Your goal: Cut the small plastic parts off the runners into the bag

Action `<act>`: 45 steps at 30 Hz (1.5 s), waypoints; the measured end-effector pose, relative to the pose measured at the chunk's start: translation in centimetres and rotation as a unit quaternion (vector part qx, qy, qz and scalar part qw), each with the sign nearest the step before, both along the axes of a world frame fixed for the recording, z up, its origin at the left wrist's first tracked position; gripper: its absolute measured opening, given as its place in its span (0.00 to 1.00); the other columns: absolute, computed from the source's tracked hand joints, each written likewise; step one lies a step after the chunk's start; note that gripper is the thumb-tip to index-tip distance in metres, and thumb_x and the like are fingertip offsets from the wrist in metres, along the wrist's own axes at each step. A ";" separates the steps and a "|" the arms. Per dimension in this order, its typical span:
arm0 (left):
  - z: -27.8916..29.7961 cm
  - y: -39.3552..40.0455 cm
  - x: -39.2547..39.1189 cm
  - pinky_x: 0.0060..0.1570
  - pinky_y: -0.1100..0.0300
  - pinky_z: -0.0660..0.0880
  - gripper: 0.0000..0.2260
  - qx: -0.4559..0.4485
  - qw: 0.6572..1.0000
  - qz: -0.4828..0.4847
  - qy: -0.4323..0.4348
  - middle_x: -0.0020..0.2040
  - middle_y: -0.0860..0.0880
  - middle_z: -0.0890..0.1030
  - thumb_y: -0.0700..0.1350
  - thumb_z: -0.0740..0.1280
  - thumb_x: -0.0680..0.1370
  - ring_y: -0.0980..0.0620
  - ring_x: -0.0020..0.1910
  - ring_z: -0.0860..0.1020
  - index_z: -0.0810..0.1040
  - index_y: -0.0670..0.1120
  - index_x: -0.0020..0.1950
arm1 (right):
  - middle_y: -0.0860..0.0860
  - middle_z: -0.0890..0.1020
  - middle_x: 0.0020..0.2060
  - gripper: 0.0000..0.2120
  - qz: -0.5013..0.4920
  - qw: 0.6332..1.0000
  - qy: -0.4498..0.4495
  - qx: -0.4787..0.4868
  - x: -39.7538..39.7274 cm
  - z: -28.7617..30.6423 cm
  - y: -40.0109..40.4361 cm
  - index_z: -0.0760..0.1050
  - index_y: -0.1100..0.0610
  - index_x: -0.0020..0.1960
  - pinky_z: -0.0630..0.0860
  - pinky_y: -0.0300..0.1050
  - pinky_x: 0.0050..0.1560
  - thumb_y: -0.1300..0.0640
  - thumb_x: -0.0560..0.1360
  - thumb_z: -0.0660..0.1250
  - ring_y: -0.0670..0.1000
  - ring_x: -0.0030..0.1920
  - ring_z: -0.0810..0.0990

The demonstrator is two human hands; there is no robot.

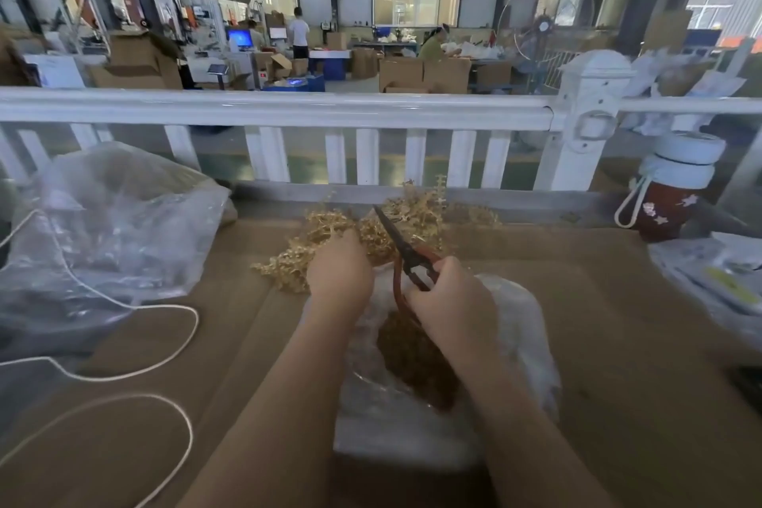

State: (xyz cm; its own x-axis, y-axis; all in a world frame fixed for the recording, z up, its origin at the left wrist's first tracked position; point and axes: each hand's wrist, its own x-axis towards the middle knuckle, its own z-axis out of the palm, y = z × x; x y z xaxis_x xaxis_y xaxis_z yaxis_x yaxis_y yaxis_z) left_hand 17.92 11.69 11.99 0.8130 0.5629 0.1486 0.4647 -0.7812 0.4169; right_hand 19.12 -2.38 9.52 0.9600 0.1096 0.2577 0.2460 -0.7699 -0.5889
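Head view: right hand grips scissors beside gold runners.

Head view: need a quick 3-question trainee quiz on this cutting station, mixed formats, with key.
1. True or false: the right hand grips the scissors with red handles.
2. Multiple choice: where does the pile of gold runners lie? A) inside the large bag on the left B) on the cardboard surface, between the hands and the white fence C) beside the bottle
3. Fill in: the clear bag under the hands holds a dark heap of cut ____.

Key
1. True.
2. B; the left hand reaches into the pile, the white fence stands behind it.
3. Parts.
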 end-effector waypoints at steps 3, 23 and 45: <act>-1.0 2.1 -0.1 0.71 0.42 0.63 0.17 0.064 0.995 0.053 0.059 0.76 0.40 0.66 0.43 0.61 0.81 0.38 0.75 0.63 0.71 0.45 0.71 | 0.39 0.73 0.34 0.16 0.010 0.999 -0.046 0.020 -0.2 -1.3 0.1 0.68 0.48 0.49 0.65 0.33 0.30 0.40 0.74 0.69 0.38 0.32 0.69; 1.8 0.6 -1.5 0.51 0.49 0.81 0.06 -0.376 0.850 0.061 -0.363 0.47 0.48 0.81 0.41 0.71 0.78 0.46 0.48 0.81 0.75 0.49 0.48 | 0.44 0.84 0.38 0.13 0.042 0.967 0.065 0.241 0.9 0.0 0.2 0.80 0.52 0.51 0.77 0.43 0.41 0.44 0.74 0.73 0.48 0.42 0.82; -2.0 -3.6 -3.2 0.75 0.44 0.58 0.32 -0.267 0.937 -0.141 -0.177 0.62 0.60 0.74 0.69 0.64 0.70 0.60 0.65 0.68 0.74 0.54 0.70 | 0.56 0.83 0.39 0.16 0.172 0.756 0.154 0.613 1.0 0.8 -0.8 0.73 0.70 0.58 0.67 0.37 0.24 0.65 0.75 0.72 0.48 0.27 0.70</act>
State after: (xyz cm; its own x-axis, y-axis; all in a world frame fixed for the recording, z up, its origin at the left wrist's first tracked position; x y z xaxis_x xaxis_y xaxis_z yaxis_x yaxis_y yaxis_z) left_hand 14.68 8.05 9.99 0.8936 0.4042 0.1953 0.0307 -0.4890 0.8717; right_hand 20.08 -3.16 10.27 0.9644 0.2254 0.1380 0.0137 0.4789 -0.8778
